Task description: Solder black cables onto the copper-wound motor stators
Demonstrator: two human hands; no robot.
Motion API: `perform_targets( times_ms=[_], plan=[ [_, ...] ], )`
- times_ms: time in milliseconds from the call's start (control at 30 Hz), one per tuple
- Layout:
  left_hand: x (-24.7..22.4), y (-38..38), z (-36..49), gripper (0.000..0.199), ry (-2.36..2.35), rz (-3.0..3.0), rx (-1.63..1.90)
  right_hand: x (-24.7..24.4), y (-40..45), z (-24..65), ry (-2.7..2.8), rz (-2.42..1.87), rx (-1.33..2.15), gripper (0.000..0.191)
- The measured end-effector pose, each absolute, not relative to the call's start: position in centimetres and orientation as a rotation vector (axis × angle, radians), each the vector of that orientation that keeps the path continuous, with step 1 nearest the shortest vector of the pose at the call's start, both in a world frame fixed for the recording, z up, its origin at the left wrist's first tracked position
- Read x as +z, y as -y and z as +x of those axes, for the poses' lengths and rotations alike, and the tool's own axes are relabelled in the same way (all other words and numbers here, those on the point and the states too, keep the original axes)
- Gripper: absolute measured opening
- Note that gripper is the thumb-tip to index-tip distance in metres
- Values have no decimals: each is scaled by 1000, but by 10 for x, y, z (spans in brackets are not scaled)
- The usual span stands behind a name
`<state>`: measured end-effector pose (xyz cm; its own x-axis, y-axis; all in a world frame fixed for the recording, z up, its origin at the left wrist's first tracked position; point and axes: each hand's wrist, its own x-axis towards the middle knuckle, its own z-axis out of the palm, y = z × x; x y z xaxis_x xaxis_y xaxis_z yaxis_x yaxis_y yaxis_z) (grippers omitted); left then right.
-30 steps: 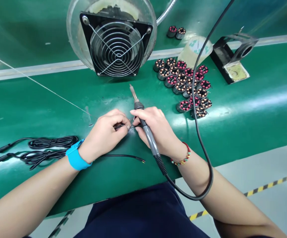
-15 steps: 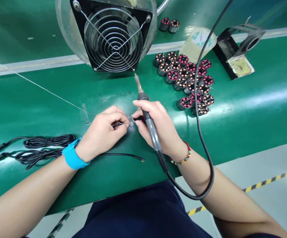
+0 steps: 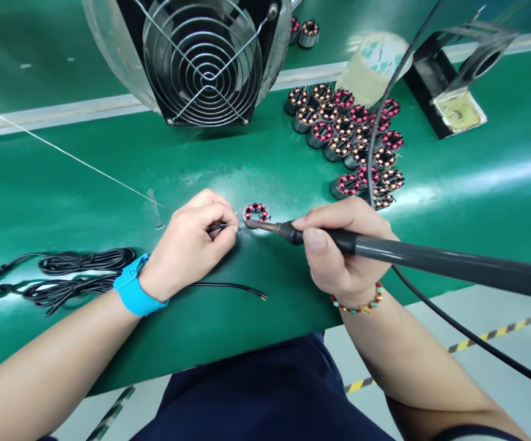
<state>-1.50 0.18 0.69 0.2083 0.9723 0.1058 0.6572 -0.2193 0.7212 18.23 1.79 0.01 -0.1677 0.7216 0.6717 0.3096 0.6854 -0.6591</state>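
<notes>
My right hand (image 3: 348, 245) is closed around a soldering iron (image 3: 384, 248), whose tip points left. That tip lies at the near edge of a small motor stator (image 3: 256, 213) with red windings, standing on the green bench. Pinched in my left hand (image 3: 201, 229) is the end of a black cable (image 3: 217, 227), just left of the stator. A thin solder wire (image 3: 86, 162) runs from the upper left down to my left hand. Exactly where the iron's tip touches is too small to tell.
A fan with a wire guard (image 3: 207, 76) stands at the back. Several stators (image 3: 338, 147) are grouped at the right, beside a roll of tape (image 3: 375, 64) and an iron stand (image 3: 449, 86). Coiled black cables (image 3: 86, 262) lie left; another cable end (image 3: 247, 288) lies in front.
My right hand has let go of the stator and moved right. The soldering iron has swung from pointing away to pointing left, its tip now at the stator. My left hand stays nearly in place.
</notes>
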Motion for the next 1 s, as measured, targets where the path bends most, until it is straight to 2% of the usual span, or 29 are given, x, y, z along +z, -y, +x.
perform_targets(
  times_ms=[300, 500, 800, 1000],
  plan=[
    [7, -1, -14, 14, -1539, 1957, 758, 1, -16, 184, 1833, -893, 484, 22],
    [6, -1, -15, 14, -1507, 1964, 785, 1, -17, 182, 1796, -780, 529, 15],
    [7, -1, -15, 14, -1511, 1953, 778, 7, -20, 179, 1831, -834, 494, 10],
    [7, -2, -14, 15, -1494, 1983, 804, 0, -23, 173, 1959, -893, 790, 32]
  ],
)
